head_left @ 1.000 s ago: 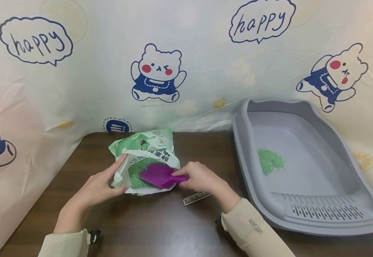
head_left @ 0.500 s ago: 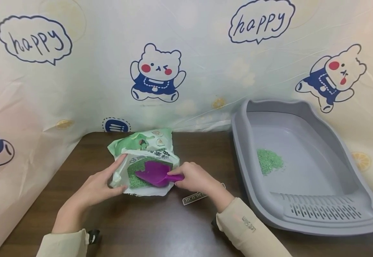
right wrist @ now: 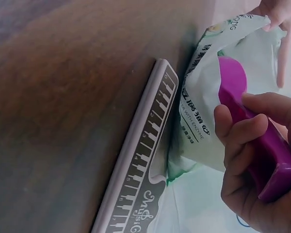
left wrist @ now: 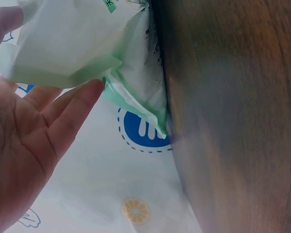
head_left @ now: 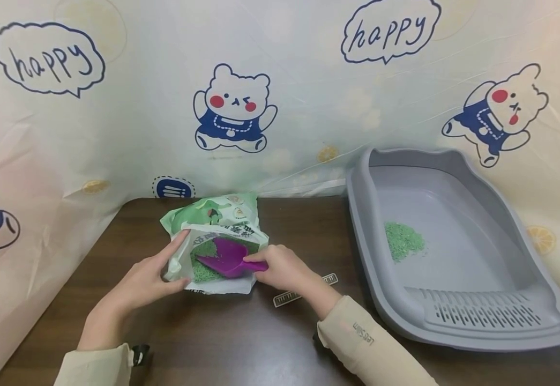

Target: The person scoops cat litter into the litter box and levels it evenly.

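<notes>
lying between spread left hand (head_left: 148,279) and right hand (head_left: 283,266) gripping scoop (head_left: 230,259), the bag (head_left: 219,217) gapes.

Scoop (head_left: 230,259): solid purple.
Bag (head_left: 214,213): white and pale green, with dark lettering.
Pellets (head_left: 402,241): light green in the litter tray, darker green inside the bag.
Litter tray (head_left: 453,241): plain grey.
Table (head_left: 241,332): dark brown with wood grain.
Ruler (right wrist: 144,150): light-edged, with a piano-key pattern on dark grey.
Sleeves (head_left: 381,348): cream; dark lettering on the right one.
Backdrop (head_left: 308,107): pale, printed with red-cheeked bears (head_left: 231,131) in blue, blue-outlined "happy" bubbles (head_left: 50,59) and orange fruit slices (head_left: 95,186).
</notes>
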A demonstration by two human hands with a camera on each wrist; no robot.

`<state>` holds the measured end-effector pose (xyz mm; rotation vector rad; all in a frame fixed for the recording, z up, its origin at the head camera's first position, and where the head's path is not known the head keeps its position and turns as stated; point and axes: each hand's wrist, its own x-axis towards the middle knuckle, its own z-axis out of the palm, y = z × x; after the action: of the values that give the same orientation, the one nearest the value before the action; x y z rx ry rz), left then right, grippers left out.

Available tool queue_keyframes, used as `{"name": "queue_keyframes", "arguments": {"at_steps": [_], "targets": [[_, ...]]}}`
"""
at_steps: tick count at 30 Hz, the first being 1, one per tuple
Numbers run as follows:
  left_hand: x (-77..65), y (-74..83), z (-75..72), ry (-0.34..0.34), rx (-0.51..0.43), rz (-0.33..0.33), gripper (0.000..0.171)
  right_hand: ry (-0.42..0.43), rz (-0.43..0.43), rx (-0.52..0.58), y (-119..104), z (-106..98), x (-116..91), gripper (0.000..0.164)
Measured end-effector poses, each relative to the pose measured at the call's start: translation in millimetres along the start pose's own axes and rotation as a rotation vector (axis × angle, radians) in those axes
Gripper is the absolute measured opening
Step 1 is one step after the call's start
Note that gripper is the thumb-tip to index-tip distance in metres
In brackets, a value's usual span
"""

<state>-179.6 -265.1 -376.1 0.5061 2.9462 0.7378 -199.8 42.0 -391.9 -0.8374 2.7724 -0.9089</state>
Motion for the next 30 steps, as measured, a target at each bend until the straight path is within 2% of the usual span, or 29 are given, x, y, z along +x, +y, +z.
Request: {"name": "queue_keyframes", "arguments": {"at_steps": [11,18,25,30], "targets": [[2.0,2.6,-2.5,-0.012,-0.04,0.007,0.099,0.041,-0.006,0.02,-3,8,3,0.04],[1.8,0.9,1.6,-0.003,-0.071,0.019,0.097,0.075,0.012,0.021,0,14,0,0.039],[0.0,-0.7,1.1,0.009,-0.072,0.006,0.096,0.107,-0.006,-0.03,-9,19,1,0.039],[-0.5,-1.4,1.5,-0.003,-0.082,0.012,0.098,0.119,0.019,-0.02,-13,22,1,0.039]]}}
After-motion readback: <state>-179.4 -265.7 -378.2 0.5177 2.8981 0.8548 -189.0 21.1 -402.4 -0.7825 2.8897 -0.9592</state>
